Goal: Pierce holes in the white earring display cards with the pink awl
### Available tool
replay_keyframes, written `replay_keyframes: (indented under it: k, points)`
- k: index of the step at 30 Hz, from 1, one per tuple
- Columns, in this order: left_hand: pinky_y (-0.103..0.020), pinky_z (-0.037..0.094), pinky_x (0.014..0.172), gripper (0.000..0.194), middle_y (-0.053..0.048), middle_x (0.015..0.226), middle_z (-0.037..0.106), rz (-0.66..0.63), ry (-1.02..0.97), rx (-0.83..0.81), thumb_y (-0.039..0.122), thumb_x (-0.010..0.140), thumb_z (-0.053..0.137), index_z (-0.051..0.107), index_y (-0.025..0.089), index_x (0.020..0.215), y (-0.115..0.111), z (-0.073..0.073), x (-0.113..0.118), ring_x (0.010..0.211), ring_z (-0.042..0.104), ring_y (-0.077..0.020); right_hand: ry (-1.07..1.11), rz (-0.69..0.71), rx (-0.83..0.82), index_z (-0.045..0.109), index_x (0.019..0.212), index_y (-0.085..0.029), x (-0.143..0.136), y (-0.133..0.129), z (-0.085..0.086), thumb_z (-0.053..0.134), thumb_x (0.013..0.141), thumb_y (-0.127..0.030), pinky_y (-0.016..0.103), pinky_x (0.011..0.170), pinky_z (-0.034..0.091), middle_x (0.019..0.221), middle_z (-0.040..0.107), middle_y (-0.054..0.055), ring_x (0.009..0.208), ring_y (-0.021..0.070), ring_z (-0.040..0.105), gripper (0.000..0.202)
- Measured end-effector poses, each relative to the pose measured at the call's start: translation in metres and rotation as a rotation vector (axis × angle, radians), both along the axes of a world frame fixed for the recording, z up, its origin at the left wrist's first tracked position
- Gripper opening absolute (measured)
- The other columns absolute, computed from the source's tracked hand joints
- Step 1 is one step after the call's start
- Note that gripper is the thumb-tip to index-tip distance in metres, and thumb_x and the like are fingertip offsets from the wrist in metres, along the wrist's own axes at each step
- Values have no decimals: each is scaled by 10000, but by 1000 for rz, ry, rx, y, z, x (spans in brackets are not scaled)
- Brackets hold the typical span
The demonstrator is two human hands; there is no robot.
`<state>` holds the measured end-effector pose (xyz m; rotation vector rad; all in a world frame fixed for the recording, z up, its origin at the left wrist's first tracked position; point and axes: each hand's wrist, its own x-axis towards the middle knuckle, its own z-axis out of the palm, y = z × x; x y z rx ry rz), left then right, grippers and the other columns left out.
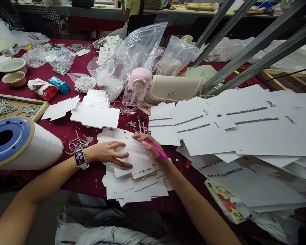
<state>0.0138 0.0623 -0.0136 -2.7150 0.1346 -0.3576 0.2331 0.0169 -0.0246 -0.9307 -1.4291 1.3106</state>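
A white printed card lies on top of an uneven stack of similar cards in front of me. My left hand rests on the card's left side, fingers spread and holding nothing. At its upper right, my right hand grips a slim pink-handled awl, its thin tip pointing up and left. Just beyond the card sit a few small black-and-pink tools and a little pile of chain. Loose silver chain strips lie left of my left hand.
Cards with chain strips overlap on the right, beside slanted metal bars. A pink-lidded bottle and cream bag stand behind. Left are a large thread spool, folded cards and a chain tray.
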Motion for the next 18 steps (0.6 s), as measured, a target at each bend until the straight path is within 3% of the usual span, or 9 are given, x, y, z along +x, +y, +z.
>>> replay_keyframes:
  k: [4,6,9,14,18]
  points:
    - [-306,456,874,482,17,1091,429,-14,12,0,122,824,464,389,405,1207,0,0,0,1014,495,-167,35,139,-91,470,780,-223,1,0,0,408,841,-305,409,799,472,1090,522,32,875,157,569,120]
    - [-305,456,873,481,15,1090,435,-12,18,5,121,828,455,383,406,1209,0,-1,0,1009,497,-159,-90,145,-46,472,777,-219,0,0,0,429,833,-301,421,881,420,1104,530,41,974,174,540,108]
    - [-308,460,863,519,14,1096,441,0,22,6,92,817,458,368,410,1218,0,-1,0,1027,490,-166,-159,22,82,463,777,-224,0,0,-1,430,834,-307,418,979,322,1092,549,42,1105,180,466,105]
    - [-308,450,873,500,14,1092,452,-9,44,-8,102,825,450,367,398,1219,0,-1,0,1031,488,-166,-151,77,70,478,800,-224,-3,-2,-2,403,845,-311,396,899,407,1097,542,46,1060,181,504,123]
    - [-299,434,890,493,16,1094,458,-12,68,-19,105,831,442,365,401,1217,1,1,1,1034,486,-153,-158,122,-14,471,767,-209,-6,-5,3,385,846,-318,370,759,481,1034,545,47,833,155,590,160]
